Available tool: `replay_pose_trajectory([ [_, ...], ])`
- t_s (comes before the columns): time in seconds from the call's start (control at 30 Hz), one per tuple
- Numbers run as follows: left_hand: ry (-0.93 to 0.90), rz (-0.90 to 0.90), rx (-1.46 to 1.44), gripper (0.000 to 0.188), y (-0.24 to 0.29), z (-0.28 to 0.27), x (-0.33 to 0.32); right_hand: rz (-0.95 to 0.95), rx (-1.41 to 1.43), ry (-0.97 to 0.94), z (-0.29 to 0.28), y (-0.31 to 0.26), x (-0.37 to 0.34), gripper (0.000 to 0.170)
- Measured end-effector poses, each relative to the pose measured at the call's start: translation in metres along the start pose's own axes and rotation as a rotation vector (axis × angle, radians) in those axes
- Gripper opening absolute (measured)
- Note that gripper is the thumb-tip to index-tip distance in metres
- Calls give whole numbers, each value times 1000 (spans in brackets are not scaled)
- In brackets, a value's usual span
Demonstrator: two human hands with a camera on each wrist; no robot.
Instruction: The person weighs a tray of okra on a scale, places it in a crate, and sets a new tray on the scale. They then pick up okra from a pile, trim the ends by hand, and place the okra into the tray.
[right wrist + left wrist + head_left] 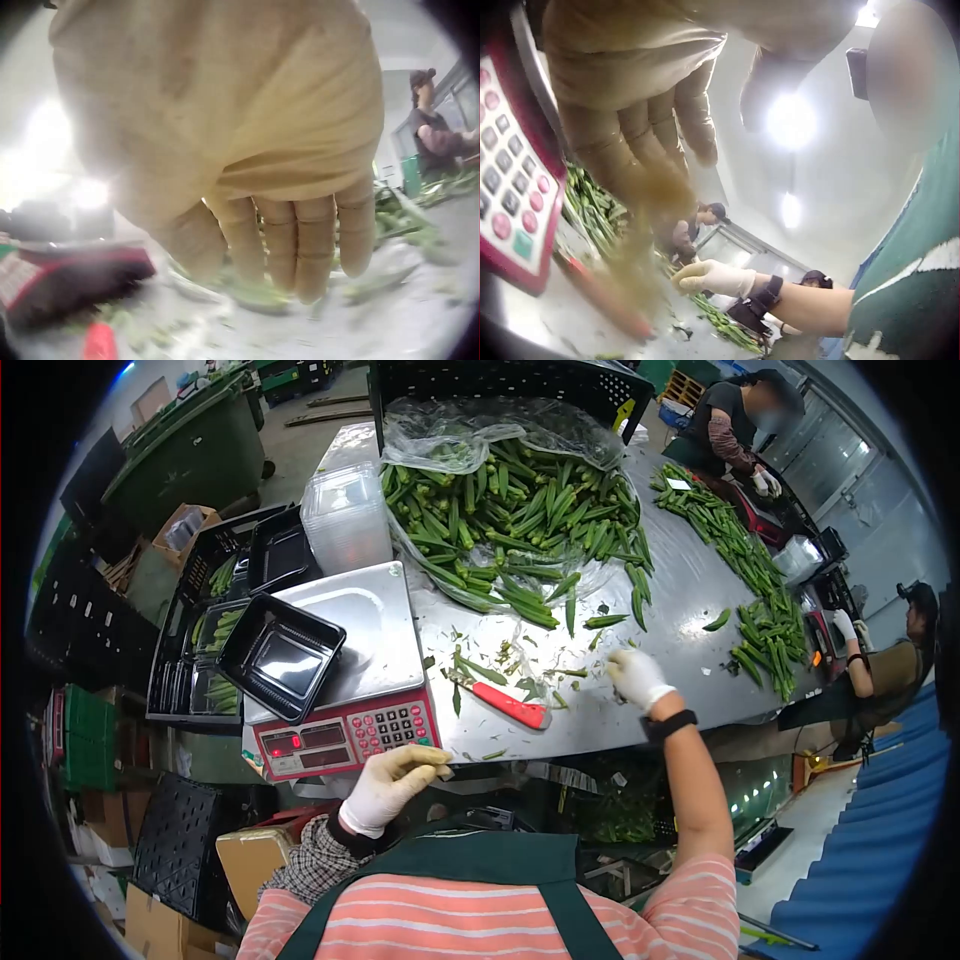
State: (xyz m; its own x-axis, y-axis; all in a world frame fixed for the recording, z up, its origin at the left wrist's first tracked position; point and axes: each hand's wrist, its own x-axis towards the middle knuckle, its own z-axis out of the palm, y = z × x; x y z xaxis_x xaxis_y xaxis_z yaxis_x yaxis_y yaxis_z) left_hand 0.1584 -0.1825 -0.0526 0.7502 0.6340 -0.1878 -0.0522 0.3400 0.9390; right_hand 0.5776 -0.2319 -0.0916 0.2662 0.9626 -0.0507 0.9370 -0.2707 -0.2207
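Note:
The gloved left hand (392, 785) is in front of the scale (345, 738), fingers loosely bent; in the left wrist view its fingers (656, 127) hang apart, holding nothing clear. Above the metal table, the gloved right hand (638, 678) is near scattered okra scraps. In the right wrist view its fingers (296, 240) point down, relaxed, over blurred green pieces. Between the hands a red-handled knife (505, 705) lies on the table. An empty black tray (282, 657) rests tilted on the scale's plate. Behind is a large okra pile (520, 510) on plastic film.
Clear containers (347, 518) are stacked behind the scale. A black crate (165, 680) with okra trays stands at left. More okra (725, 550) lies along the table's right part. Two people are on the right, one at the far side (725, 430).

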Motion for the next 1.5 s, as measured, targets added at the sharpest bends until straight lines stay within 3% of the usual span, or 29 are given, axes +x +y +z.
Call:
replay_pose_trajectory([
  [0.13,-62,-95,36,22,9,32,43,140,-15,6,0,58,31,24],
  [0.2,-68,-163,29,22,5,54,76,88,-29,172,15,67,62,26],
  [0.33,-60,-221,-75,26,-12,99,135,35,-199,-94,34,87,107,22],
  [0.4,-55,-160,-93,32,-21,120,168,-44,24,-59,16,86,106,22],
  [0.47,32,-144,-180,35,-28,149,209,-134,348,-153,-4,77,89,25],
  [0.53,126,-172,-436,41,-51,165,250,-243,500,-346,-26,55,62,30],
  [0.6,105,-184,-704,32,-69,169,283,-165,515,-390,-36,73,71,32],
  [0.63,259,-303,-744,25,-67,175,290,-87,535,-433,-38,82,77,35],
  [0.67,273,-293,-751,25,-69,176,294,35,375,-250,-32,102,90,39],
  [0.73,261,-313,-705,23,-72,174,297,121,-25,-143,-23,131,112,39],
  [0.87,252,-350,-657,28,-62,191,314,92,-12,-138,6,164,122,37],
  [0.93,269,-356,-690,33,-72,195,323,-27,361,-253,-24,138,105,32],
  [0.97,194,-316,-777,32,-82,193,329,-123,425,-371,-42,120,97,30],
  [1.0,114,-270,-862,31,-81,195,336,-219,486,-484,-55,107,94,28],
  [1.03,72,-235,-891,30,-78,196,341,-262,373,-604,-59,107,101,25],
  [1.07,74,-228,-895,30,-75,194,341,-268,367,-606,-55,117,114,25],
  [1.13,198,-271,-831,31,-72,183,337,-159,312,-108,-34,157,155,26],
  [1.2,254,-279,-824,32,-70,177,334,-171,132,183,-17,185,203,26],
  [1.3,260,-302,-752,37,-71,171,330,-189,-172,73,-9,188,245,21],
  [1.4,256,-305,-750,39,-67,162,327,-318,-74,194,-12,185,249,16],
  [1.47,245,-299,-761,42,-69,157,329,-611,13,181,-44,145,213,9],
  [1.5,139,-279,-887,44,-72,157,333,-700,-45,-4,-42,127,193,12],
])
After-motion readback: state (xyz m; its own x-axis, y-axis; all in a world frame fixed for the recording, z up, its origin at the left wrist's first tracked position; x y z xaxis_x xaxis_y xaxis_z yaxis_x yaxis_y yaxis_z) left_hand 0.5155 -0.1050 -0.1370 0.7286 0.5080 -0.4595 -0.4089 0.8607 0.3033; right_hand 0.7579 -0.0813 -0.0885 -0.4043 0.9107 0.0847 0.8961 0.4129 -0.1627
